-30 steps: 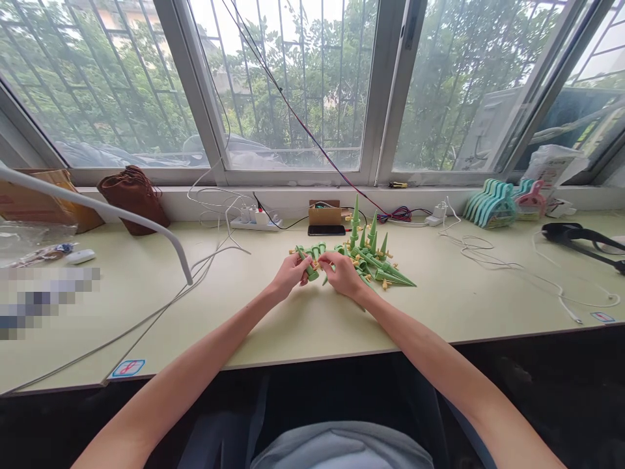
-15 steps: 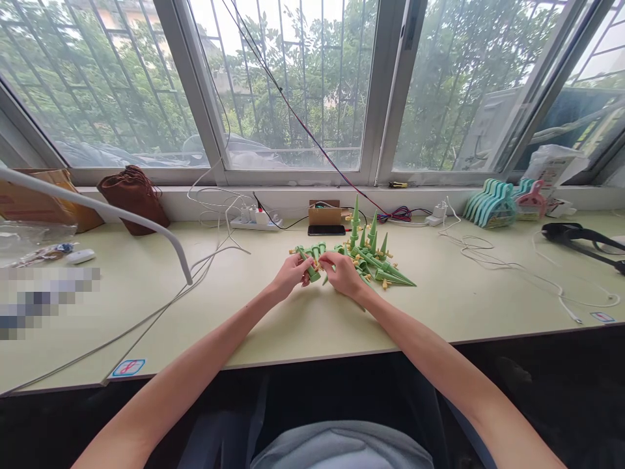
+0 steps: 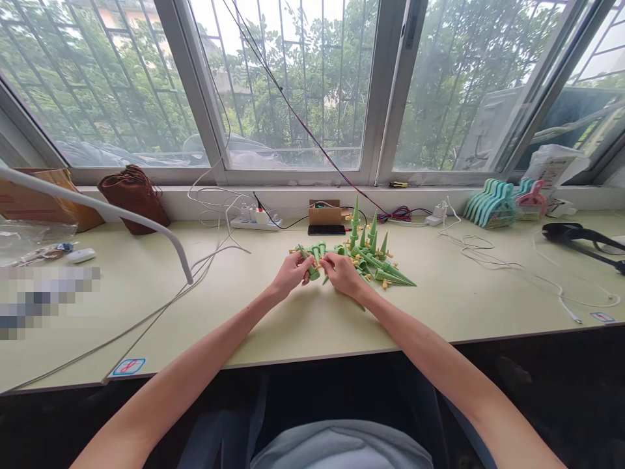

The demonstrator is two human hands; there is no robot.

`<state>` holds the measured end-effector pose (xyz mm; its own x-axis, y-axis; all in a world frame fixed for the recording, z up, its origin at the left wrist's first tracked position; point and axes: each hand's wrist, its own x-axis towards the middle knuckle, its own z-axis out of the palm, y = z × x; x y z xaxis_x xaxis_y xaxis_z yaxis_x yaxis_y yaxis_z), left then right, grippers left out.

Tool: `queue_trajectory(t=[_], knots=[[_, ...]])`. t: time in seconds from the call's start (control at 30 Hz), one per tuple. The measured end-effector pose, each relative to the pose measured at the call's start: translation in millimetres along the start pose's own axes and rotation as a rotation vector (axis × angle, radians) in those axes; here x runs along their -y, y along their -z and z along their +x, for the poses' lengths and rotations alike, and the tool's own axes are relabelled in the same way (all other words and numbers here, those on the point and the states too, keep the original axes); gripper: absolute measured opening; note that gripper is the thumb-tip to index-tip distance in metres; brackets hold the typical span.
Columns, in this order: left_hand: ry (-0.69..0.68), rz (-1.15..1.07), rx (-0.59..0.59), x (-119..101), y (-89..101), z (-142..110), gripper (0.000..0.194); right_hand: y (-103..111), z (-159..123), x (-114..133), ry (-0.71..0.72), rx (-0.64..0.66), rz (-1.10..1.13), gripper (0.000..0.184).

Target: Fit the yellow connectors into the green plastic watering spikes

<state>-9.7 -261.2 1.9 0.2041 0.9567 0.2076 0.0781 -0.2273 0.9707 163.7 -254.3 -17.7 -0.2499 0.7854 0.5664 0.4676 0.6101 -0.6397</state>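
Note:
My left hand (image 3: pixel 291 275) is closed around a green plastic plant watering spike (image 3: pixel 314 275), held at a tilt just above the desk. My right hand (image 3: pixel 344 275) is pinched at a small yellow valve (image 3: pixel 317 264) on the side of that spike; its fingertips partly hide the valve. More green spikes with yellow valves lie in a pile (image 3: pixel 388 268) beside and behind my right hand. Several of them stand upright, such as the tall spike (image 3: pixel 355 218). A few others (image 3: pixel 319 248) lie just beyond my hands.
At the back of the desk (image 3: pixel 195 326) are a black phone (image 3: pixel 326 230), a small cardboard box (image 3: pixel 325 213) and a power strip (image 3: pixel 258 223). White cables (image 3: pixel 195 273) cross the left side. Bundled hangers (image 3: pixel 491 203) and a black strapped object (image 3: pixel 581 244) are on the right.
Both hands stay in nearly the same place. My right fingers have shifted slightly at the yellow valve.

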Motion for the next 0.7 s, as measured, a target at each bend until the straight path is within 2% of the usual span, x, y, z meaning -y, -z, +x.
queue_trajectory(t=[0.17, 0.47, 0.7], knots=[[-0.017, 0.036, 0.001, 2.8, 0.0, 1.3, 0.03, -1.4, 0.7, -3.1, 0.003, 0.002, -0.036, 0.029], [0.025, -0.018, -0.039, -3.2, -0.3, 0.0, 0.027, 2.1, -1.4, 5.9, 0.049, 0.057, -0.012, 0.033], [-0.081, 0.105, 0.003, -0.3, -1.4, -0.5, 0.036, 2.1, -1.3, 3.4, 0.013, 0.065, -0.02, 0.035]])
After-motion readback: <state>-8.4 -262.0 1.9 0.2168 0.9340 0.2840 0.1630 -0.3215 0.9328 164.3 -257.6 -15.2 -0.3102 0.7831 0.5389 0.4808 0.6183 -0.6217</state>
